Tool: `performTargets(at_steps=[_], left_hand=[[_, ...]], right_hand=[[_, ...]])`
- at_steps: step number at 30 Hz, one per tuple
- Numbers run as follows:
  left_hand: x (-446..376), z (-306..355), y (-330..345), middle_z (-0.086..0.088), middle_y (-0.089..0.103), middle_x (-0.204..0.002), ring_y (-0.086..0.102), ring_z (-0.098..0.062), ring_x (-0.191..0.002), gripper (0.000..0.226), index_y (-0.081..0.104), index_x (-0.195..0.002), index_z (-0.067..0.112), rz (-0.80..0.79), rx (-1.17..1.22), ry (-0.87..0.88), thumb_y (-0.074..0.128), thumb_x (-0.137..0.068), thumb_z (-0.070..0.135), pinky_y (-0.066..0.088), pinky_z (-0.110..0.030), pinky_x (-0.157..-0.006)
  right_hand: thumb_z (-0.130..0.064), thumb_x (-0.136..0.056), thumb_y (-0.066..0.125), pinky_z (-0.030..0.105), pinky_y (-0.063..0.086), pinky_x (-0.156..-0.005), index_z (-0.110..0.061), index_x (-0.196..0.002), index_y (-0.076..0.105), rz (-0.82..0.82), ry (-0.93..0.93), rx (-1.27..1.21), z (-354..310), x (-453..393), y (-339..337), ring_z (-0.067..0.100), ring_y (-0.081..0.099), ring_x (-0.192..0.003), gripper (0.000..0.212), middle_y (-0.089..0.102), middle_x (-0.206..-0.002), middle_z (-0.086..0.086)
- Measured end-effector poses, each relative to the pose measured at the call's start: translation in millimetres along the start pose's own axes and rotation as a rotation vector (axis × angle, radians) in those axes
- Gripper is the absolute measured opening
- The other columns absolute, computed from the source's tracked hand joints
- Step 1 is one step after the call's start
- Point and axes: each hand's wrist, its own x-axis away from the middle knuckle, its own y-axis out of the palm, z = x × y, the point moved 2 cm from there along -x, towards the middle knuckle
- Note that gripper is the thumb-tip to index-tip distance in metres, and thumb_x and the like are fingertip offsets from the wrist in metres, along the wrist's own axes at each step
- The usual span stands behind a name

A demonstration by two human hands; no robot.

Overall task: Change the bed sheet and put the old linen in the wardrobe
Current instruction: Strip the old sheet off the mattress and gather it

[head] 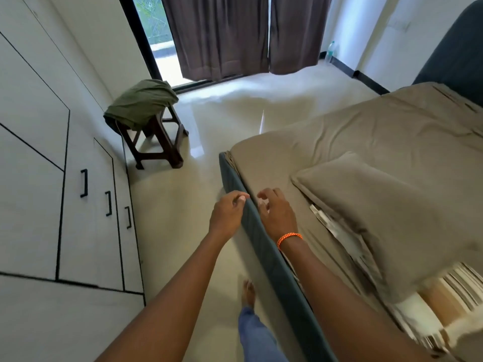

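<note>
A taupe bed sheet [352,131] covers the mattress on the right, wrinkled near its middle. A pillow [386,205] in a matching taupe case lies on it, with striped fabric [449,286] showing under its near end. The teal bed frame rail [251,220] runs between my hands. My left hand [227,212] hovers just outside the rail with loosely curled fingers, holding nothing. My right hand [277,212], an orange band on its wrist, hovers over the sheet's edge inside the rail, fingers relaxed and empty. White wardrobe doors [86,210] with black handles fill the left wall.
A dark wooden stool [156,142] with a folded green cloth [141,103] on top stands by the wardrobe. Brown curtains [235,35] hang at the far window. A water bottle [329,52] stands in the far corner. My bare foot [248,291] is on the glossy floor beside the bed.
</note>
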Motion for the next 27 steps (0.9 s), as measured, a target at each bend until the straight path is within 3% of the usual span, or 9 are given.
performTargets(at_steps=[3,7,11,15,27], left_hand=[[-72,-12,-16,0.007,0.073,-0.119,0.066,-0.011,-0.108,0.026,0.074,-0.12,0.027,-0.001,-0.028,-0.002,0.049,-0.11,0.031,0.045,-0.015,-0.081],[-183,-27,-40,0.004,0.074,-0.117,0.066,-0.014,-0.107,0.027,0.074,-0.119,0.025,0.018,-0.048,-0.027,0.049,-0.111,0.03,0.053,-0.028,-0.088],[-288,-38,-63,0.004,0.072,-0.117,0.065,-0.014,-0.106,0.026,0.073,-0.118,0.026,0.009,-0.072,-0.055,0.048,-0.111,0.03,0.05,-0.023,-0.082],[-372,-48,-77,0.005,0.073,-0.116,0.065,-0.014,-0.104,0.026,0.073,-0.115,0.027,0.014,-0.064,-0.086,0.047,-0.111,0.029,0.055,-0.032,-0.089],[-581,-166,-6,0.009,0.07,-0.116,0.064,-0.01,-0.102,0.025,0.072,-0.117,0.031,-0.203,-0.075,-0.132,0.049,-0.108,0.027,0.052,-0.03,-0.081]], right_hand=[[-0.023,-0.102,0.057,0.045,0.06,-0.074,-0.023,-0.118,0.061,-0.034,0.007,0.002,-6,-71,39,0.02,0.064,-0.085,0.017,0.052,-0.122,-0.001],[-0.024,-0.102,0.056,0.046,0.061,-0.075,-0.027,-0.12,0.057,-0.088,-0.001,-0.035,-17,-178,94,0.021,0.063,-0.085,0.018,0.05,-0.124,-0.002],[-0.022,-0.102,0.057,0.048,0.06,-0.076,-0.027,-0.126,0.057,-0.157,0.021,-0.044,-28,-273,136,0.024,0.066,-0.091,0.025,0.05,-0.126,0.0],[-0.021,-0.102,0.057,0.046,0.06,-0.078,-0.025,-0.129,0.057,-0.198,0.053,-0.031,-29,-345,164,0.023,0.065,-0.095,0.027,0.051,-0.127,0.0],[-0.023,-0.101,0.054,0.042,0.056,-0.079,-0.026,-0.11,0.066,-0.283,0.238,0.069,75,-507,291,0.02,0.061,-0.099,0.015,0.058,-0.111,-0.001]])
